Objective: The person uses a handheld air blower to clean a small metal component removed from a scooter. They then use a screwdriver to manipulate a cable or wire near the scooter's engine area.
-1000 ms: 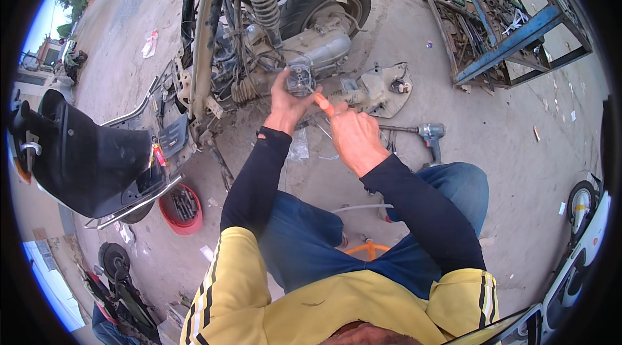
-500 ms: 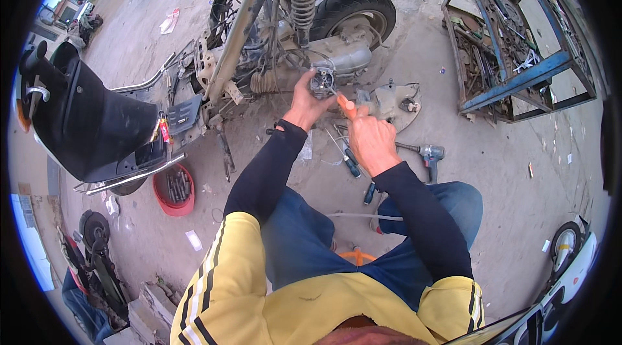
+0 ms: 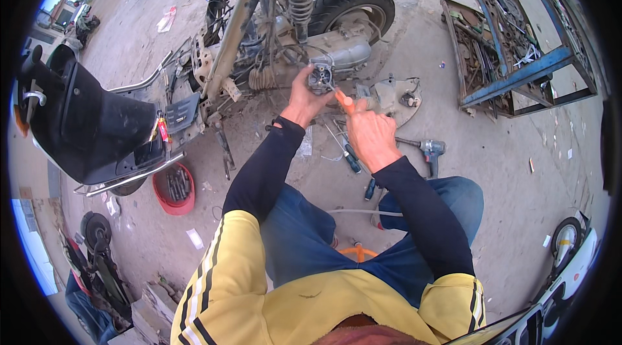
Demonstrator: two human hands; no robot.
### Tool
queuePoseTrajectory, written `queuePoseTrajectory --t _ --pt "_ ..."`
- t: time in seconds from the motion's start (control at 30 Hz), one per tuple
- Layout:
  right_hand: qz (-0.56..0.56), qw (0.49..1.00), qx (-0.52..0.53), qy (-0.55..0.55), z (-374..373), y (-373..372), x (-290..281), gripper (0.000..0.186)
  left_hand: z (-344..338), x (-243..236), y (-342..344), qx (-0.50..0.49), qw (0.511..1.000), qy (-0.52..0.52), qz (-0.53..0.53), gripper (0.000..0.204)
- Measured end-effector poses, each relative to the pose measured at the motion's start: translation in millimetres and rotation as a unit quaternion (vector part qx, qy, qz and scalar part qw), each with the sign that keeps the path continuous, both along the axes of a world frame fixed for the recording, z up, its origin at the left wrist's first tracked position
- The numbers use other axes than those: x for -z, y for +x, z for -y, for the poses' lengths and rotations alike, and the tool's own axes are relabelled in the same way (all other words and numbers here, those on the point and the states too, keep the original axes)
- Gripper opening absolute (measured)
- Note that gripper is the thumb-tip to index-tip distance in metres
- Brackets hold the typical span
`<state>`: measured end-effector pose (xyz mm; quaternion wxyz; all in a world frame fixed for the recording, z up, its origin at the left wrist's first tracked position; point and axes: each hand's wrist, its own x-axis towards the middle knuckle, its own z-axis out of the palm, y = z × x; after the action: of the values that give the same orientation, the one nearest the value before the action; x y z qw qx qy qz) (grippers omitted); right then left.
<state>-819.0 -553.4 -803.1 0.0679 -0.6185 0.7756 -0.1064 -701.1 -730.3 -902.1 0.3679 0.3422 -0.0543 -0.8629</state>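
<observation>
My left hand [image 3: 306, 100] is closed round a small grey metal part [image 3: 320, 78], which looks like a carburetor body with its openings facing up. In my right hand [image 3: 372, 132] is an orange tool [image 3: 344, 101] with a thin metal tip. The tip meets the lower right edge of the metal part; whether it goes into a hole is too small to tell. Both hands are close together, just in front of the scooter engine [image 3: 340, 58]. My right fingers hide the rear of the orange tool.
Beyond my hands stands the stripped scooter with its rear wheel [image 3: 353, 11]. Screwdrivers [image 3: 352, 159], a cordless impact wrench [image 3: 431, 154] and a greasy cover [image 3: 398, 102] lie on the ground. A red bowl [image 3: 173, 206] of parts sits left; a blue-framed tool rack [image 3: 518, 79] stands right.
Both hands keep their hold on the metal part and the orange tool. They have shifted only very slightly, and the whole view has moved a little.
</observation>
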Motion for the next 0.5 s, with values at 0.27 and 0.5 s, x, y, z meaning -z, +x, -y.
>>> queuePoseTrajectory --t 0.27,0.5 --pt "0.015 1.0 -0.011 -0.024 0.9 -3.3 4.4 0.016 1.0 0.0 0.1 0.006 1.0 0.001 -0.004 0.029" --pt "0.033 0.998 -0.031 -0.054 0.1 -3.7 -1.4 0.026 0.6 -1.8 0.4 0.009 1.0 -0.027 0.005 0.039"
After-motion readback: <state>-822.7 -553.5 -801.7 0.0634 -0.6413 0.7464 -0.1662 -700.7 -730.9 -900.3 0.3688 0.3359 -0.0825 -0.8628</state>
